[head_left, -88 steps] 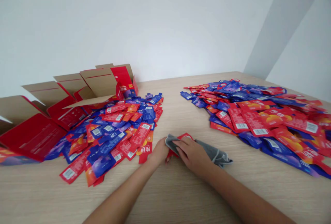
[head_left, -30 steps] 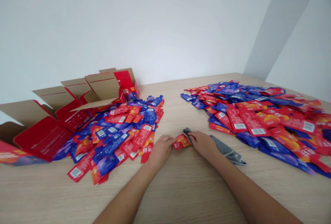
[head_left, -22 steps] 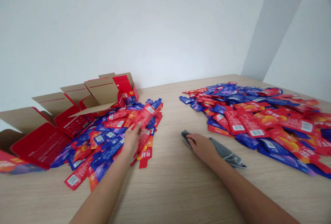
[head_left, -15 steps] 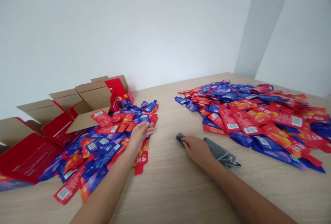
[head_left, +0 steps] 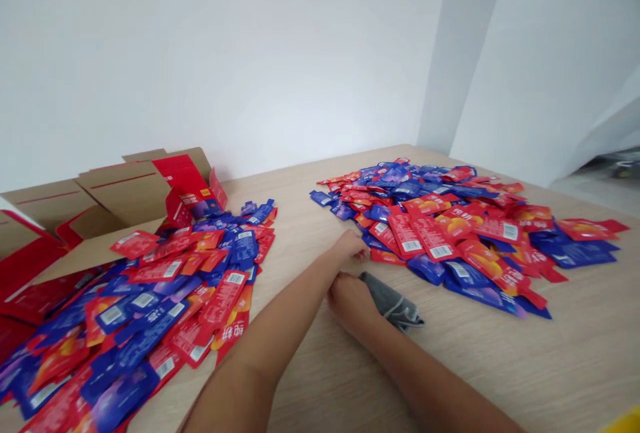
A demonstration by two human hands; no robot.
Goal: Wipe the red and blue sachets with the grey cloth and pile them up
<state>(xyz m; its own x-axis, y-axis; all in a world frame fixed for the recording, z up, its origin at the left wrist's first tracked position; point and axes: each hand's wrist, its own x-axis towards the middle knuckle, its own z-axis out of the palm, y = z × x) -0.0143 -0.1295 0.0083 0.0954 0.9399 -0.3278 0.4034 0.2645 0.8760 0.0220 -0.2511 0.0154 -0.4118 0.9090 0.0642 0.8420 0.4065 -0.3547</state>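
this looks like a plain workroom, though it could be part of an office. a left heap (head_left: 190,286) and a right heap (head_left: 440,226) of loose printed packets cover much of a pale wooden desk (head_left: 297,216), with open cardboard boxes (head_left: 125,193) along its left side. a bare white wall (head_left: 250,53) stands behind.

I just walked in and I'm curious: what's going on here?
Someone is working bare-handed at a table. Their right hand is curled over a gray cloth. The left hand is at the near edge of the right pile of packets; its grip is unclear. The left pile of packets lies beside open boxes.
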